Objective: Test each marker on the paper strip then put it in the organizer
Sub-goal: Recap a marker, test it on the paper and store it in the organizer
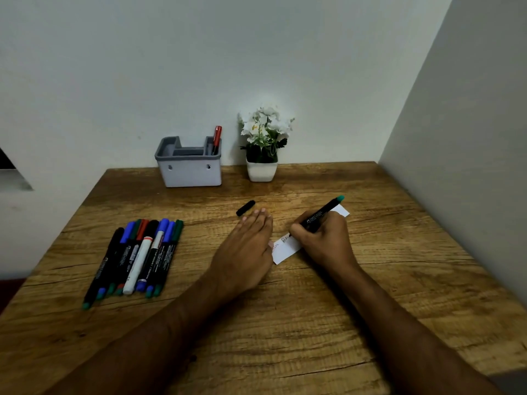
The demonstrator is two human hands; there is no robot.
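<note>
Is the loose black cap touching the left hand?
Apart. The head view shows a strip of bare table between the cap and the fingertips of the left hand, which lies flat beside the paper strip.

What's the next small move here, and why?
Probably lift the green-ended marker off the paper strip and reach for its black cap. The right hand grips the uncapped marker, writing already shows on the strip, and the left hand lies flat beside the cap.
</note>
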